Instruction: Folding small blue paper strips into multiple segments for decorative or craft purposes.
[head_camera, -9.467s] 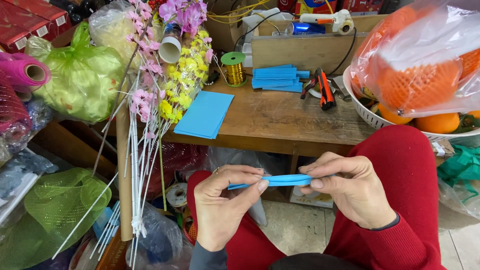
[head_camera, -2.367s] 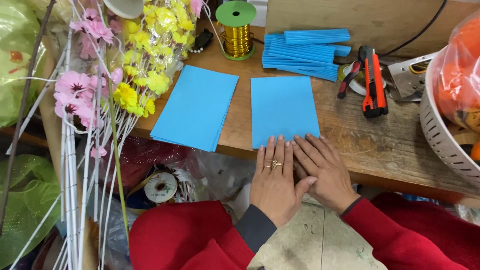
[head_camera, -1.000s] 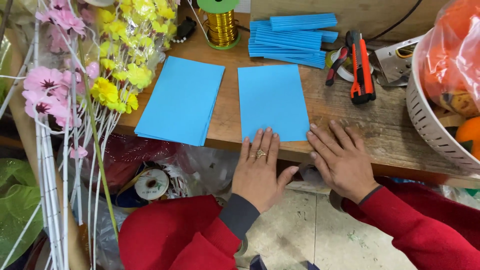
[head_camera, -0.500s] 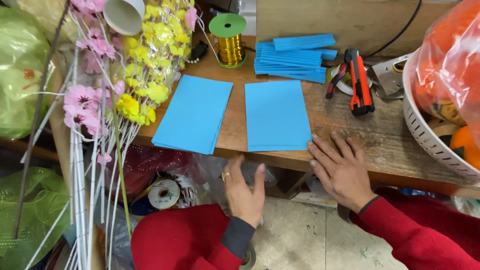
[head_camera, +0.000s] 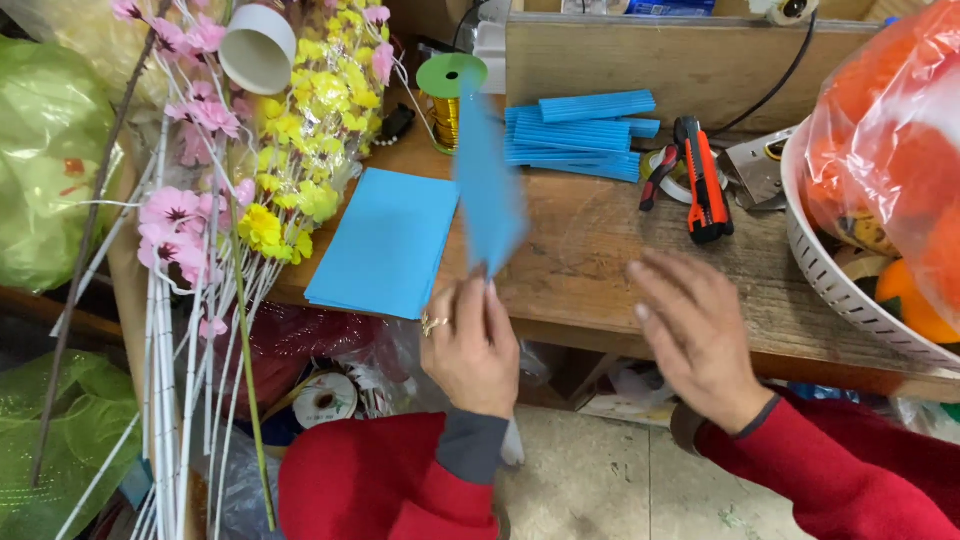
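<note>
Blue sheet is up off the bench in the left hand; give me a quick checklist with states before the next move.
1. Left hand pinches the blue sheet at its lower edge: ok.
2. Sheet held flat: not ok, it stands on edge and is blurred.
3. Right hand free, fingers spread above the bench: ok.
4. Stack of blue sheets lying flat on the bench: ok.
5. Orange knife apart from both hands: ok.
6. Sheet free of creases: cannot tell.

Florist's craft workshop: artificial flowers (head_camera: 290, 150), wire spool (head_camera: 447, 100), cluttered workbench (head_camera: 590, 260).

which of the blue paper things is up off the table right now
The single blue sheet, pinched at its lower edge by the left hand. The flat blue stack and pleated blue strips lie on the wooden table.
</note>
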